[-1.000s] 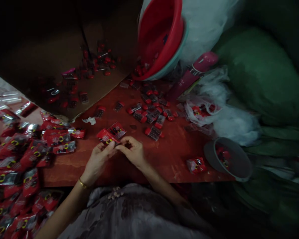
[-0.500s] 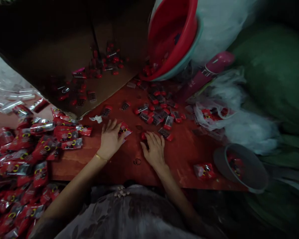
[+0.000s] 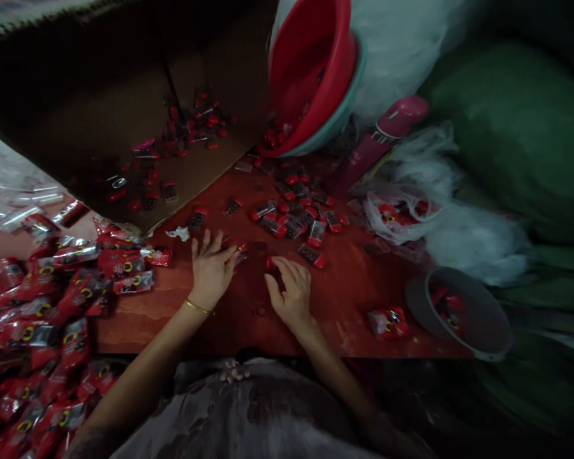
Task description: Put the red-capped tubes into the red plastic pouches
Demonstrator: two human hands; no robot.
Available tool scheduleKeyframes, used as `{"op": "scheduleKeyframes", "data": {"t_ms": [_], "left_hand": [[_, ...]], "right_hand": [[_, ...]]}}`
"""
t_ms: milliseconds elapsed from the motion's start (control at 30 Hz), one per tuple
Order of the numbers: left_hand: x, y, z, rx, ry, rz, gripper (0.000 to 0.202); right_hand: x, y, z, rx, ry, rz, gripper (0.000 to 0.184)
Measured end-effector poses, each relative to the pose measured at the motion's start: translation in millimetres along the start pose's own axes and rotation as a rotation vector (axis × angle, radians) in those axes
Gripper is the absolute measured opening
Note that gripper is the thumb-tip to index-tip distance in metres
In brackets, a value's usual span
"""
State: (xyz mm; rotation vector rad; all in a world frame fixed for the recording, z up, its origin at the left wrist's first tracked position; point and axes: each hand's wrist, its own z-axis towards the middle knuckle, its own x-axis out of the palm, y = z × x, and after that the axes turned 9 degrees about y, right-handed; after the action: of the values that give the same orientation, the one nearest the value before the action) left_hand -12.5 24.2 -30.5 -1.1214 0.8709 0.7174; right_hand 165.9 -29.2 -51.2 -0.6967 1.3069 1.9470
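My left hand lies flat on the red table with fingers spread, resting on a red printed packet whose edge shows past the fingertips. My right hand is beside it, fingers curled round a small red-capped piece on the table. Several more small red-capped pieces lie scattered just beyond both hands.
A heap of red packets covers the left side. A tilted red basin stands at the back, next to a cardboard sheet strewn with pieces. A grey bowl and one packet sit right; white plastic bags lie behind.
A second ago both hands held a red packet together above the table. They have since parted: the left pressed the packet down, the right reached to a red-capped piece and curled its fingers.
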Motion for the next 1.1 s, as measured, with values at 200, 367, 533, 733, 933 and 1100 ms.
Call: {"op": "scheduleKeyframes", "data": {"t_ms": [200, 367, 533, 733, 933, 1100], "left_hand": [[-20.9, -24.2, -12.9, 0.041, -0.042, -0.259, 0.027], [-18.5, -31.4, -21.0, -0.299, 0.030, -1.028, 0.047], [-12.7, -29.6, -25.6, -0.387, 0.094, -1.292, 0.023], [-9.2, -32.7, -33.8, -0.429, 0.062, -1.204, 0.018], [-7.0, -29.2, -34.9, -0.526, 0.113, -1.501, 0.033], [-13.8, -27.7, -21.5, -0.695, 0.065, -1.595, 0.036]], "right_hand": [[10.2, 33.8, 25.7, 0.256, 0.094, 0.789, 0.025], [15.7, 39.4, 24.0, 0.285, 0.016, 0.798, 0.022], [16.0, 41.4, 12.0, 0.291, 0.050, 0.801, 0.020], [23.9, 42.5, 5.5, 0.278, 0.085, 0.727, 0.035], [20.3, 41.5, 5.3, 0.157, 0.155, 0.526, 0.031], [-12.9, 4.9, 9.7, -0.027, 0.198, 0.150, 0.034]]}}
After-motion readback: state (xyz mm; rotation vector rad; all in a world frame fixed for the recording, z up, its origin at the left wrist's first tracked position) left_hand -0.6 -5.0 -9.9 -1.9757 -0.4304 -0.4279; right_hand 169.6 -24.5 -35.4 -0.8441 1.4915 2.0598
